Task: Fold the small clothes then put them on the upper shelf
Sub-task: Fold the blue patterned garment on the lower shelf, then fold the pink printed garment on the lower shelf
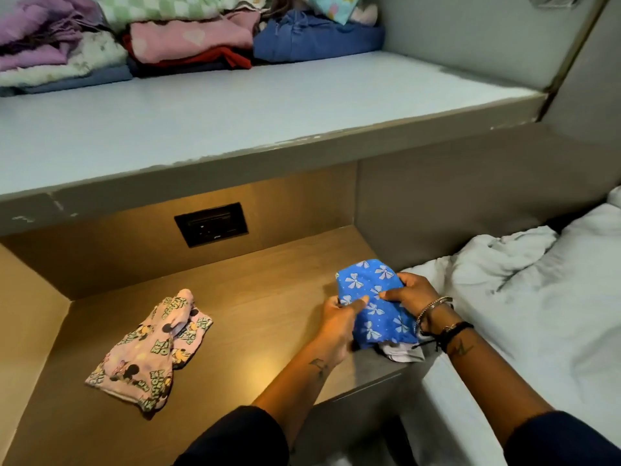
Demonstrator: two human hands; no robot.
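Note:
A small blue garment with white bows [369, 290] lies at the right edge of the lit wooden lower shelf [262, 297]. Both hands hold it: my left hand [339, 321] pinches its left side, and my right hand [413, 292] grips its right side. A bit of white cloth [400, 353] shows under its near end. A pink cartoon-print garment [151, 348] lies crumpled and apart on the left of the same shelf. The pale upper shelf [235, 112] above carries folded clothes [188, 42] at its back.
A black wall socket [211, 224] sits in the back panel of the lower shelf. A bed with rumpled white bedding [537, 297] is to the right. The grey side wall [470, 203] rises behind it.

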